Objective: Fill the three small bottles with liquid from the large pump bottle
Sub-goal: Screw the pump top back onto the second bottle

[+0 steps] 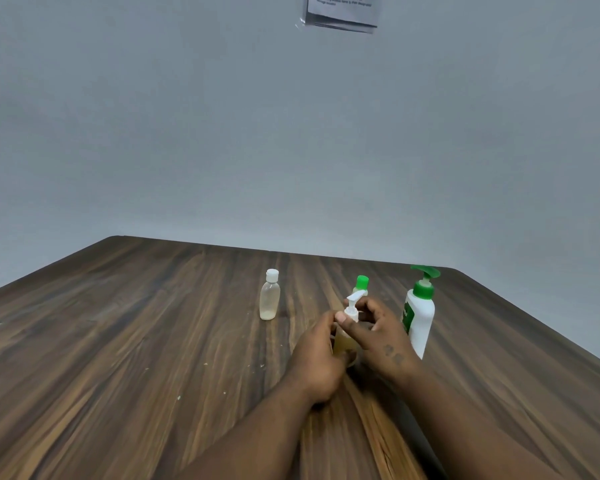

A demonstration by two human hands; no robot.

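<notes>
- While the left hand (317, 358) grips a small yellow-filled bottle (343, 342), the right hand (381, 336) pinches its white pump top (353, 306).
- Just right of the right hand stands the large pump bottle (420, 317).

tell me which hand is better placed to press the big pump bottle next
Right, probably. The right hand sits just beside the big pump bottle; the left hand grips the small bottle, farther away.
</notes>
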